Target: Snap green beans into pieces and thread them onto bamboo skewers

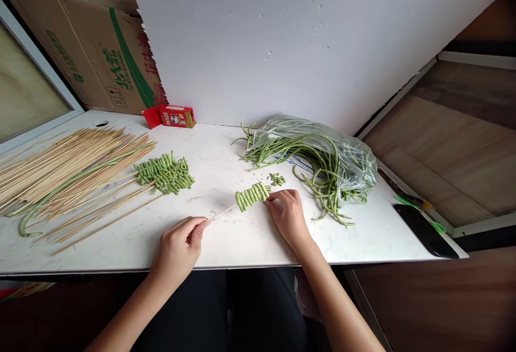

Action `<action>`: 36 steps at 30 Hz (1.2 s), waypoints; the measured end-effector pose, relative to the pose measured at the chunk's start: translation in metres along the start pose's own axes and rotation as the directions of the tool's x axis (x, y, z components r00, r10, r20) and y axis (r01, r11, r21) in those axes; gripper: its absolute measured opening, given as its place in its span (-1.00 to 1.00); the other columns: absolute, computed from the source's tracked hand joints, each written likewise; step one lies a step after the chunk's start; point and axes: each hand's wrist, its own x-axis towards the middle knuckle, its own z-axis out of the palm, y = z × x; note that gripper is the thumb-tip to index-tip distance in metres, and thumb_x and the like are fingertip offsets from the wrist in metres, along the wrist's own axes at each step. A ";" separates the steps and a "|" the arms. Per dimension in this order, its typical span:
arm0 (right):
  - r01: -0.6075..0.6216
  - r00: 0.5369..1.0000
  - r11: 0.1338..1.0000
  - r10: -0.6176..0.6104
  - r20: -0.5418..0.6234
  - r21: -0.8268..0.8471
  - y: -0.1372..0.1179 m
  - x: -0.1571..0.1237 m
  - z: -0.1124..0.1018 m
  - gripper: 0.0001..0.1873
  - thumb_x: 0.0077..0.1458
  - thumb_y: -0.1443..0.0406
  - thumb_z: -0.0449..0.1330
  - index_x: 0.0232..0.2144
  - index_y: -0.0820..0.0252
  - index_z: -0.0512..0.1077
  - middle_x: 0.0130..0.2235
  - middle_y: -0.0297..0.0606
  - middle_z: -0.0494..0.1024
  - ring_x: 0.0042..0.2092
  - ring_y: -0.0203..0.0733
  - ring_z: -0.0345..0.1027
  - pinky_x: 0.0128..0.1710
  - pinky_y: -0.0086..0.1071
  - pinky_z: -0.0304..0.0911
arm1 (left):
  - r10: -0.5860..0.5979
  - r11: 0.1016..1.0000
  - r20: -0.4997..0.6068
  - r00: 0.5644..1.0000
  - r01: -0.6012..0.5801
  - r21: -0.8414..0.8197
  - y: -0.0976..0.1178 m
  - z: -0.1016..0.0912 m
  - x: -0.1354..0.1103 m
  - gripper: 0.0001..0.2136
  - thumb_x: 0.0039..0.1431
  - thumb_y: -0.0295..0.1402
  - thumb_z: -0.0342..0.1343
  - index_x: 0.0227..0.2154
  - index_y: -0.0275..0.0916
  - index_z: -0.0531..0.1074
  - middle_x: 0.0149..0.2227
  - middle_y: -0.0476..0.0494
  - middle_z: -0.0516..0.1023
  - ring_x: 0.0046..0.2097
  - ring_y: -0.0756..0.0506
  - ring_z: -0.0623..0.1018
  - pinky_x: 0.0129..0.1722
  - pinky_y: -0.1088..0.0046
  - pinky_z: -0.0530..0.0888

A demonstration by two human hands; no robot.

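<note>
My left hand (181, 244) pinches the bare end of a thin bamboo skewer (221, 213) low over the white table (242, 244). A row of short green bean pieces (252, 196) is threaded on the skewer's far end. My right hand (287, 211) is closed at that end, its fingertips pressed against the last bean pieces. A few loose cut bean pieces (277, 179) lie just beyond my right hand.
A pile of bare skewers (68, 172) with a long bean across it lies at left, finished bean skewers (165, 172) beside it. A plastic bag of long beans (318, 158) sits at right. A phone (425, 229), a red carton (173, 116) and a cardboard box (97, 56) ring the table.
</note>
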 end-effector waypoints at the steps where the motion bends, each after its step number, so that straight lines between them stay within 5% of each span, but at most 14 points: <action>1: -0.002 1.000 1.000 0.002 0.002 0.022 0.000 0.000 -0.001 -0.87 0.32 0.30 0.25 -0.11 0.08 0.58 -0.17 -0.14 0.66 -0.03 0.13 0.33 0.02 0.02 0.35 | -0.007 1.000 0.002 1.000 0.007 0.000 0.000 0.000 0.000 -0.76 0.45 -0.28 0.08 -0.26 -0.23 0.61 -0.30 -0.11 0.72 -0.37 -0.04 0.64 -0.35 0.49 0.52; 7: -0.144 0.989 0.945 0.147 0.011 0.294 0.002 0.003 -0.003 -0.72 0.38 0.12 0.18 -0.06 0.06 0.63 -0.09 -0.12 0.65 -0.05 0.06 0.42 -0.11 -0.12 0.37 | -0.041 0.999 0.030 0.999 0.041 0.006 0.001 -0.003 0.000 -0.74 0.45 -0.24 0.07 -0.23 -0.22 0.62 -0.35 -0.12 0.69 -0.41 -0.05 0.61 -0.38 0.48 0.52; 12: -0.321 0.931 0.684 0.356 0.084 0.656 0.007 0.008 -0.004 -0.61 0.25 -0.05 0.30 -0.12 0.10 0.60 -0.09 -0.15 0.68 -0.08 -0.01 0.52 -0.15 -0.23 0.41 | -0.012 1.000 0.026 1.000 0.012 0.013 0.002 -0.003 0.001 -0.74 0.45 -0.25 0.07 -0.25 -0.23 0.61 -0.37 -0.10 0.68 -0.43 -0.04 0.60 -0.39 0.49 0.51; 18: -0.390 0.894 0.437 0.391 0.219 0.810 0.005 0.009 -0.007 -0.65 0.16 -0.02 0.41 -0.20 0.10 0.65 -0.14 -0.20 0.68 -0.10 -0.09 0.52 -0.19 -0.31 0.40 | 0.053 0.998 0.032 0.998 -0.053 0.020 0.002 -0.003 0.000 -0.78 0.45 -0.30 0.08 -0.24 -0.24 0.60 -0.27 -0.13 0.72 -0.34 -0.06 0.66 -0.32 0.49 0.53; 36: -0.418 0.894 0.476 0.368 0.257 0.774 0.006 0.007 -0.005 -0.67 0.15 -0.03 0.41 -0.28 0.09 0.70 -0.21 -0.22 0.70 -0.25 -0.16 0.47 -0.20 -0.30 0.38 | 0.055 0.997 0.057 0.997 -0.057 0.045 0.003 -0.003 0.000 -0.77 0.46 -0.29 0.07 -0.23 -0.23 0.60 -0.31 -0.12 0.70 -0.36 -0.07 0.64 -0.34 0.47 0.52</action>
